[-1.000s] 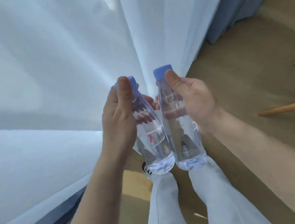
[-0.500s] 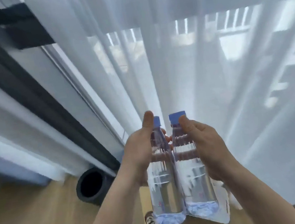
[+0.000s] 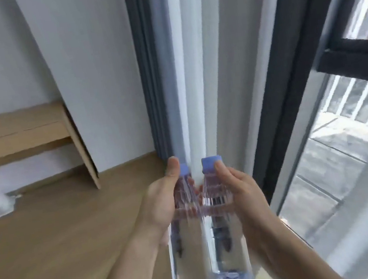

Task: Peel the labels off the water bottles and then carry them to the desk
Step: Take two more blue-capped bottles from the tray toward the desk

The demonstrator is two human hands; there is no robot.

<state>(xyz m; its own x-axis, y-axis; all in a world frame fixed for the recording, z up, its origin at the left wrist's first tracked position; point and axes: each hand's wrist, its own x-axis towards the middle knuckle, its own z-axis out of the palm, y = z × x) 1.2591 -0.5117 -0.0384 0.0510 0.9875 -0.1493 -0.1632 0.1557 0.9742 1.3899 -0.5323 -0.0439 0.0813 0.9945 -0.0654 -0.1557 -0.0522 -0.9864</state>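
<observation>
Bottles both bare of labels, upright and touching side by side in front of me: left bottle (image 3: 186, 243) in my left hand (image 3: 162, 206), right bottle (image 3: 227, 234) in my right hand (image 3: 240, 193), each hand wrapped round the upper body with the thumb by the blue cap. Carry step, I reckon: grips firm, bottles vertical, head for the wooden desk (image 3: 14, 136) off to the left, well apart across the floor (image 3: 62, 245).

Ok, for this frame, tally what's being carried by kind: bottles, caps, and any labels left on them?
Water bottles: 2, left bottle in the left hand, right bottle in the right hand
Blue caps: 2, left cap, right cap
Labels on bottles: 0 visible
Total: 4
</observation>
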